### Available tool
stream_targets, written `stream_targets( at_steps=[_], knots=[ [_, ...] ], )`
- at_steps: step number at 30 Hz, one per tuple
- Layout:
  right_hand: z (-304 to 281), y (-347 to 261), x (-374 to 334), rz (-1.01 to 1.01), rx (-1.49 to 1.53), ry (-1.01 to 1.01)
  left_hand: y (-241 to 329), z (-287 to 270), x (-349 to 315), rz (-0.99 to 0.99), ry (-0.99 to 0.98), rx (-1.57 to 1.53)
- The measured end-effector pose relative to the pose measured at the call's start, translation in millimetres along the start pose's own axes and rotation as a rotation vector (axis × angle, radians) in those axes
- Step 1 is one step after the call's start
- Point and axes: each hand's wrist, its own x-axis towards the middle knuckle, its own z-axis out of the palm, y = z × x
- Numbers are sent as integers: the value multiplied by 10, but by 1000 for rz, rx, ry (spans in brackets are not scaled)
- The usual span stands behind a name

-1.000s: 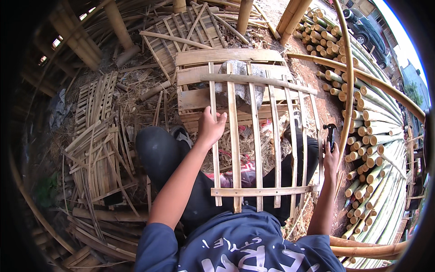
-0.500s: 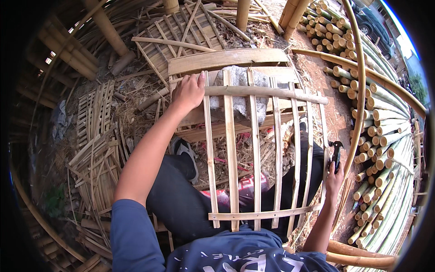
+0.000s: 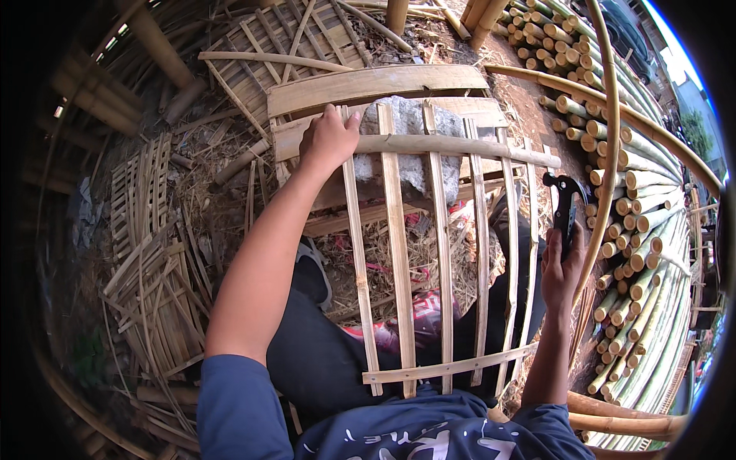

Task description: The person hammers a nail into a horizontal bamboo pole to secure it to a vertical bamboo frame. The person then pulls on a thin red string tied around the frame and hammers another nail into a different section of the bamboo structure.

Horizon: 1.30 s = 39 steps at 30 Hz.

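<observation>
A slatted bamboo panel lies in front of me, its near end over my lap. Its far crossbar passes over a rough grey stone. My left hand is closed on the panel's far left corner, where the end slat meets the crossbar. To the right of the panel, my right hand grips a black claw hammer by its handle. The hammer stands head up, apart from the far crossbar. The near crossbar joins the slats close to my shirt.
Wooden planks lie behind and under the stone. Stacked bamboo poles fill the right side, with a curved pole in front of them. Slatted panels and loose strips pile up on the left. Another slatted panel lies at the back.
My right hand has raised the hammer, and its head is now level with the far crossbar's right end. The panel and my left hand have shifted slightly to the right.
</observation>
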Motion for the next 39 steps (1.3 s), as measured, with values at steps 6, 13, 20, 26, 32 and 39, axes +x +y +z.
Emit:
stream_targets(
  at_steps=[6, 13, 20, 26, 32, 39],
  knots=[
    [684, -403, 147, -120, -16, -290, 138, -48, -233, 74, 176, 212],
    [829, -401, 185, -193, -39, -312, 59, -296, -331, 813, 204, 364],
    [794, -115, 328, -162, -14, -311, 20, -74, -415, 1084, -50, 437],
    [889, -30, 383, -217, -79, -340, 29, 111, -281, 979, -94, 610],
    [1146, -161, 512, -335, -168, -396, -97, 183, -148, 1032, -128, 649],
    [1495, -383, 778, -448, -217, -428, -167, 208, -92, 1034, -115, 681]
  ],
)
